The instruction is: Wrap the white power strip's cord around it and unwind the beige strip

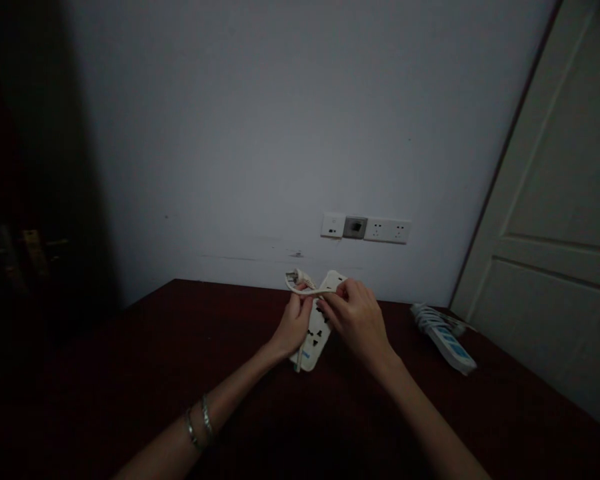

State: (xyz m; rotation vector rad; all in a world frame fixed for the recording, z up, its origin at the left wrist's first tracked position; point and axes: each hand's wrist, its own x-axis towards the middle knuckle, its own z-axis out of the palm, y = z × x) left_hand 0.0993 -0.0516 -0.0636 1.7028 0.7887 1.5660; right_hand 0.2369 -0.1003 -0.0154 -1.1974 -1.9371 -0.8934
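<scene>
A white power strip lies at a slant between my hands, just above or on the dark red table; which of the two I cannot tell. My left hand is closed at its left side, gripping the white power cord close to the plug. The plug's pins point up and left. From the right, my right hand pinches the same cord over the strip's middle. A loop of cord runs between both hands. My fingers cover part of the strip's sockets.
Farther right on the table rests a second power strip, white and blue, with its cord wound round one end. Wall sockets sit on the wall behind the table. A pale panelled door borders the right side.
</scene>
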